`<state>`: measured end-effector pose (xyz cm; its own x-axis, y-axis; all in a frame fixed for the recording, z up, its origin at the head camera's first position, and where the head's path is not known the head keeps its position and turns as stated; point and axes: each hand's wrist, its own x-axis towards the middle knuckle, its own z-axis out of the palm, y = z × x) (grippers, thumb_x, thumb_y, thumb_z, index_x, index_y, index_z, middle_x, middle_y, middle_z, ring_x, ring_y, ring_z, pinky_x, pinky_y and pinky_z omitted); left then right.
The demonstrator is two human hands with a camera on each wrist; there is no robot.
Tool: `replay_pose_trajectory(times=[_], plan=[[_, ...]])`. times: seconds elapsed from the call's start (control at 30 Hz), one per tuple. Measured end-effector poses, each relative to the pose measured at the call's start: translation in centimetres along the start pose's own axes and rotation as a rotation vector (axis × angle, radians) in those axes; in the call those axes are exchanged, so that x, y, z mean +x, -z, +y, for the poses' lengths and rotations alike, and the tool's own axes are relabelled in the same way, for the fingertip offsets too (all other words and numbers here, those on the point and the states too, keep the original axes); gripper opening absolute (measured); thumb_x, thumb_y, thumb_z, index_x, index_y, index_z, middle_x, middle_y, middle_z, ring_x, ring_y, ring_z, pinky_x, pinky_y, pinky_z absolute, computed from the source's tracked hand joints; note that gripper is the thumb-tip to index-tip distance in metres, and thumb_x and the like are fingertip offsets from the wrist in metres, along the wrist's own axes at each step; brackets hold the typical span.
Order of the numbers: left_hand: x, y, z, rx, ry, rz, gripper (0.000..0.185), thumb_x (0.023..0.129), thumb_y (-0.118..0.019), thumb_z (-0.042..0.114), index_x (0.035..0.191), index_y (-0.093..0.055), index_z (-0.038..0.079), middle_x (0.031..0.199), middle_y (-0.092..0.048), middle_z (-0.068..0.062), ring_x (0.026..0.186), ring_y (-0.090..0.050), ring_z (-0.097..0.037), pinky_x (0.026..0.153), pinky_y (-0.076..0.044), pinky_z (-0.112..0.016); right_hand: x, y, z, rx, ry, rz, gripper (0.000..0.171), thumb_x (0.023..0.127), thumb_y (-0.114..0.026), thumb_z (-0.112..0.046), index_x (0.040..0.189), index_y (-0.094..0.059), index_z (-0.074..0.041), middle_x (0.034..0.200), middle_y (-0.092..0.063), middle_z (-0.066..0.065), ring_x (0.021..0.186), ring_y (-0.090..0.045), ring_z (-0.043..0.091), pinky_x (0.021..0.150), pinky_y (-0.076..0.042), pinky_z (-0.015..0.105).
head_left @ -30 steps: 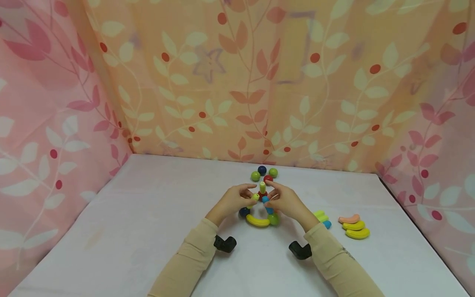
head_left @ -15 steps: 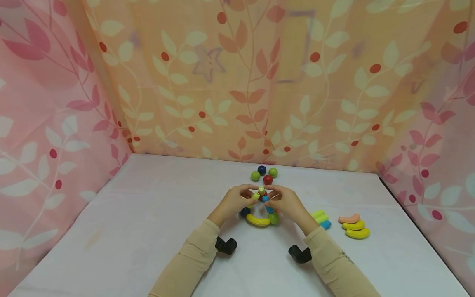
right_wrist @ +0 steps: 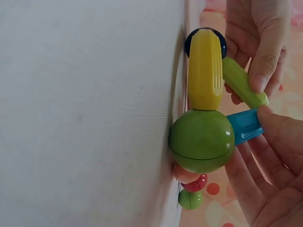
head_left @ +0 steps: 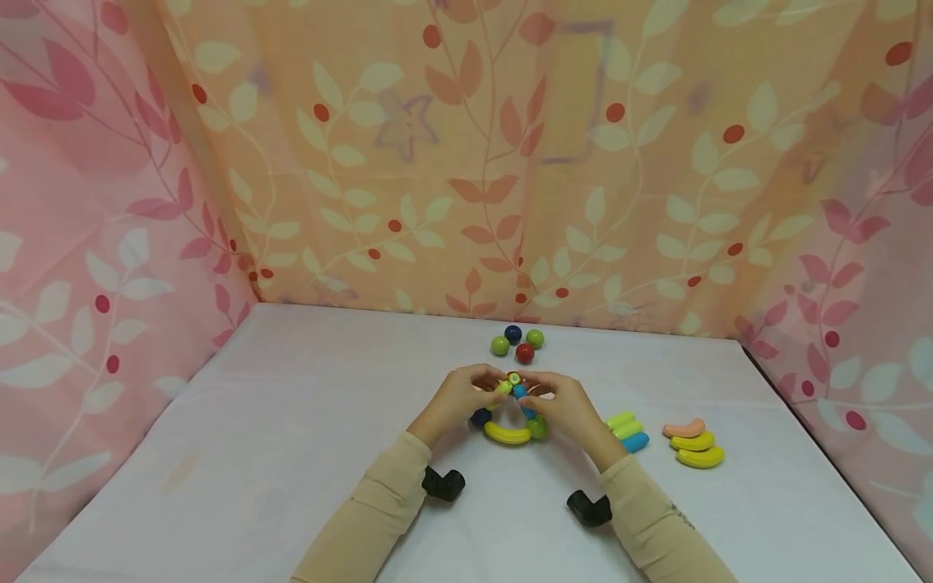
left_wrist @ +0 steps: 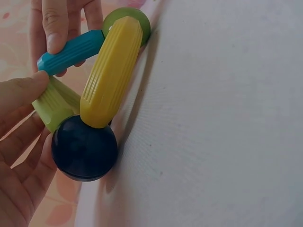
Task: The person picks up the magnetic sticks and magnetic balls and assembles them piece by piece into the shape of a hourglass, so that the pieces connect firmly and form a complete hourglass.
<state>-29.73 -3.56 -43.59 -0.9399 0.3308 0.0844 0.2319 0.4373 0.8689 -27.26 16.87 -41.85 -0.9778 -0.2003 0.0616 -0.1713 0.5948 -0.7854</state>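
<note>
In the middle of the table a magnetic ball-and-stick frame lies partly between my hands. A yellow curved stick [head_left: 507,433] joins a dark blue ball [left_wrist: 84,147] to a green ball [right_wrist: 202,141]. My left hand [head_left: 461,398] pinches a light green stick [left_wrist: 56,105] that rises from the dark blue ball. My right hand [head_left: 567,403] pinches a blue stick [right_wrist: 245,126] that rises from the green ball. The upper ends of these two sticks lean close together. Behind them another light green stick [head_left: 514,378] points its end toward me; its far part is hidden.
Beyond the hands sit two green balls [head_left: 499,346], a dark blue ball [head_left: 513,334] and a red ball [head_left: 525,353]. At right lie two light green sticks [head_left: 621,421], a blue stick [head_left: 636,442], two yellow curved sticks [head_left: 700,457] and an orange curved stick [head_left: 683,428]. Patterned cloth [head_left: 466,162] encloses the table.
The rear light green stick, upright a second ago, has tipped toward me, so its end now faces me lower down. Both hands keep their pinch and have moved only slightly.
</note>
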Motion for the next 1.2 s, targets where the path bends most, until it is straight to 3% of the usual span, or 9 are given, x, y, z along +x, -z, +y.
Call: replay_pose_trajectory(times=[0.13, 0.3, 0.53, 1.2], plan=[[-0.09, -0.01, 0.06, 0.001, 0.001, -0.001, 0.02, 0.087, -0.077, 0.018, 0.106, -0.074, 0.014, 0.102, -0.073, -0.002, 0.096, -0.064, -0.014, 0.086, -0.055, -0.033, -0.27, -0.04, 0.37, 0.023, 0.022, 0.015, 0.042, 0.091, -0.072, -0.018, 0.132, -0.065, -0.012, 0.118, -0.071, 0.012, 0.109, -0.063, 0.028, 0.086, -0.058, 0.036], [-0.09, 0.08, 0.22, -0.012, 0.004, 0.006, 0.026, 0.087, -0.077, 0.02, 0.113, -0.072, 0.015, 0.102, -0.073, -0.002, 0.099, -0.063, -0.017, 0.085, -0.056, -0.033, -0.33, -0.1, 0.66, 0.027, 0.048, 0.027, 0.041, 0.092, -0.072, -0.018, 0.132, -0.066, -0.013, 0.117, -0.071, 0.012, 0.112, -0.062, 0.029, 0.092, -0.056, 0.041], [0.04, 0.09, 0.02, -0.013, 0.016, -0.004, 0.028, 0.088, -0.077, 0.025, 0.114, -0.072, 0.018, 0.104, -0.072, -0.001, 0.1, -0.062, -0.018, 0.086, -0.056, -0.033, -0.33, -0.14, 0.65, 0.039, 0.026, 0.037, 0.039, 0.091, -0.072, -0.019, 0.129, -0.067, -0.011, 0.114, -0.072, 0.01, 0.112, -0.061, 0.028, 0.095, -0.055, 0.043], [-0.19, 0.36, -0.18, -0.063, 0.022, -0.042, 0.025, 0.088, -0.077, 0.025, 0.112, -0.073, 0.019, 0.105, -0.073, 0.0, 0.101, -0.061, -0.016, 0.088, -0.053, -0.033, -0.52, -0.2, 0.38, 0.044, -0.028, 0.032, 0.037, 0.091, -0.073, -0.021, 0.127, -0.068, -0.011, 0.12, -0.07, 0.009, 0.112, -0.061, 0.027, 0.089, -0.057, 0.037]])
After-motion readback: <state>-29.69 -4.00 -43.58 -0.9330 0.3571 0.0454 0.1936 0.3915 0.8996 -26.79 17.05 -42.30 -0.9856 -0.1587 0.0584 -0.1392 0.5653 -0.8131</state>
